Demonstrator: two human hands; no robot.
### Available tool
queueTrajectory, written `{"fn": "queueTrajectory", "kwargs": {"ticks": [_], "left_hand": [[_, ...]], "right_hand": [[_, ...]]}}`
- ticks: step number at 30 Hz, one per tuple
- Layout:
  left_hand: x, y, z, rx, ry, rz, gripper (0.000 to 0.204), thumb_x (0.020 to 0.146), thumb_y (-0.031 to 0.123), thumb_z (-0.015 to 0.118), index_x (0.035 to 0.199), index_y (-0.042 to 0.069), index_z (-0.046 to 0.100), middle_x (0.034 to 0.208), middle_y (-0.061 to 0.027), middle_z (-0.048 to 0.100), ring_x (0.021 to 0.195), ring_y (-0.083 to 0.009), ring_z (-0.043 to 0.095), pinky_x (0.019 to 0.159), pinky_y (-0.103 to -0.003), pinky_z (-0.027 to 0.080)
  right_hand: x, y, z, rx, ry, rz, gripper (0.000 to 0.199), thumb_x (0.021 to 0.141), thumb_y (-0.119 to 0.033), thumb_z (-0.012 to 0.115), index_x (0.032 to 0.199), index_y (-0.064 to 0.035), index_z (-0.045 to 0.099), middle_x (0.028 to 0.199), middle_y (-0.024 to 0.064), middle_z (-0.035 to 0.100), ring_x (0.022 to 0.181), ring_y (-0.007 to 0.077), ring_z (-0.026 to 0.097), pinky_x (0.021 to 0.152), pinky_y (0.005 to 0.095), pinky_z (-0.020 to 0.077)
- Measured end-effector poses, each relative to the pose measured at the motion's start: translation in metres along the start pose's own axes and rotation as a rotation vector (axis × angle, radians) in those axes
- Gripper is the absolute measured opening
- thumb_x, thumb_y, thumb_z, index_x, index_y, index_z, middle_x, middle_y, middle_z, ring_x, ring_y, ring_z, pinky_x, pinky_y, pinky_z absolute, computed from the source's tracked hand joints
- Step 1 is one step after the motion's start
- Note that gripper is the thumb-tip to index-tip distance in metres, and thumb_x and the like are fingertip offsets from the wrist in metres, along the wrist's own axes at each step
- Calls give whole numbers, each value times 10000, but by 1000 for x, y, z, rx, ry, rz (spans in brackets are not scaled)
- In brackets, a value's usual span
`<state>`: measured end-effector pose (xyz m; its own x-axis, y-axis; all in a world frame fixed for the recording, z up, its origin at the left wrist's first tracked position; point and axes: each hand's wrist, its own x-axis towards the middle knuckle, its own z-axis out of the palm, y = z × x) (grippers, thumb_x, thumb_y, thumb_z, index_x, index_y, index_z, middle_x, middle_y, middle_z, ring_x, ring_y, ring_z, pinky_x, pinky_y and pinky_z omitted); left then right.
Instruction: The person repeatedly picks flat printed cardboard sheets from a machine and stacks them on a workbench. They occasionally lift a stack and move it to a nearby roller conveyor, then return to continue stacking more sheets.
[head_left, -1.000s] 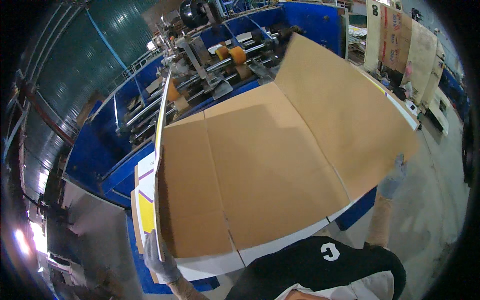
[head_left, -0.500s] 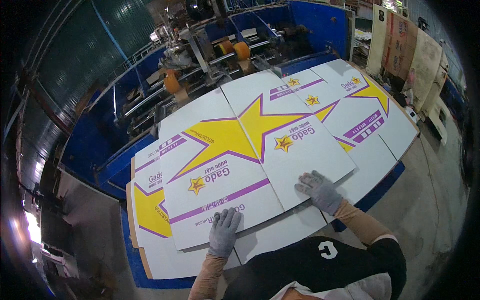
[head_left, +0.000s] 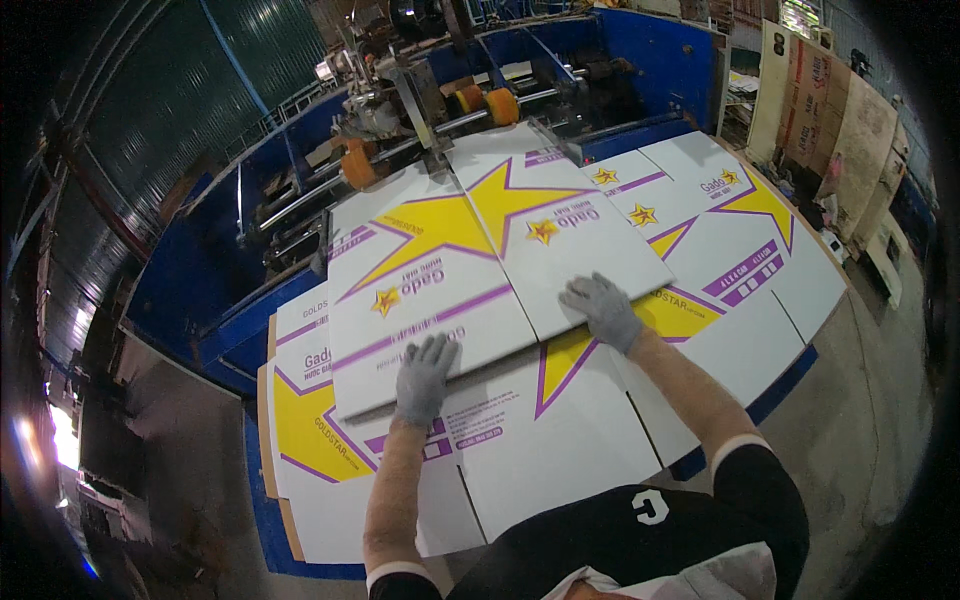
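Note:
Both my hands wear grey gloves and lie on a folded cardboard box blank, white with yellow stars and purple stripes. My left hand rests on its near edge toward the left, fingers stretched out over the printed face. Near the blank's right corner, my right hand lies flat with its fingers apart. The far edge of the blank reaches under the metal parts and orange rollers of a machine. Beneath it spread more printed cardboard sheets, lying flat.
A blue machine frame with shafts and rollers stands along the far side. Blue edging shows beneath the sheets. Upright boards stand at the far right, and concrete floor lies to the right.
Both hands have moved away from me with the box blank, which slid forward to the machine's rollers. More of the printed sheets underneath is uncovered on the near side.

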<state>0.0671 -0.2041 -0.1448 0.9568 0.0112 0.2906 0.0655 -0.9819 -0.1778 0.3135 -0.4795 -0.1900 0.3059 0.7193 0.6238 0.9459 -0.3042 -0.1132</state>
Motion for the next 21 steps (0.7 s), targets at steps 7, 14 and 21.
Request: {"fn": "queueTrajectory", "kwargs": {"ticks": [7,14,21], "left_hand": [[48,-33,-10,54,121,-257,479,812,135,585,1284,117,502,1312,-116,515,1250,-322,443,1039,-537,327],[-106,-8,-41,-59,119,-645,530,801,152,628,1298,18,500,1336,-190,500,1251,-370,448,1095,-488,279],[-218,33,-53,53,252,-1673,656,845,247,654,1373,-39,389,1420,-260,375,1329,-377,349,1091,-438,299]], "right_hand": [[108,81,78,8,123,168,417,767,-77,525,1160,-182,620,1213,90,589,1183,284,515,1038,455,361],[95,141,89,-264,222,538,358,835,-186,513,1169,-108,616,1275,168,546,1219,376,471,1046,448,351],[62,120,44,-186,102,453,289,838,-163,506,1080,-67,632,1286,189,528,1221,377,468,1006,450,397]]}}
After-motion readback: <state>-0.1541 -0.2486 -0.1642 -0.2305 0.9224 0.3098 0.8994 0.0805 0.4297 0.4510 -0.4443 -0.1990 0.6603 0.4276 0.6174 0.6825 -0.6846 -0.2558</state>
